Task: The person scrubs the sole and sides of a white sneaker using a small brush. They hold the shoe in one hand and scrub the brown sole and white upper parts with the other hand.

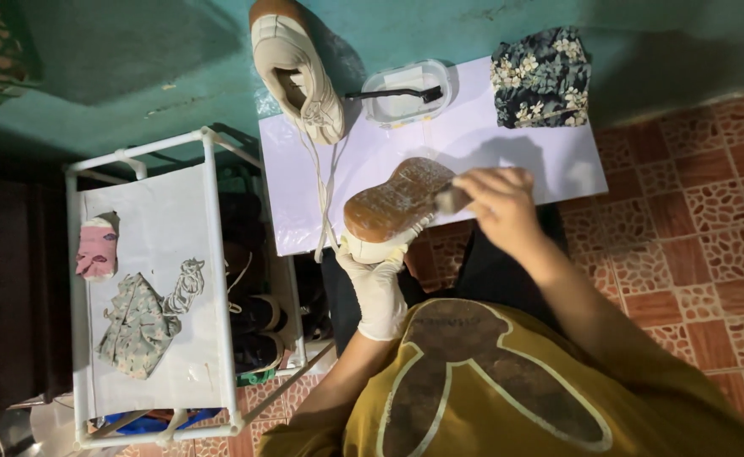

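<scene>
Sneaker, sole up, sits at the 6 o'clock edge of the white bench, supported from below by the gloved left hand, whose grip is clamped on the upper. The bare right hand has its fingers closed on a small brush touching the sole at its 3 o'clock end.

Risks, as judged:
- The shoe overhangs the bench edge; hard brush pressure could twist it out of the left hand.
- The dangling lace from the second sneaker at 11 o'clock runs just beside the held shoe; snagging it could drag that sneaker.
- The clear tray holding a black brush at 12 o'clock could be knocked by a wide stroke.
- Loosened dirt could reach the floral cloth at 1 o'clock.
</scene>
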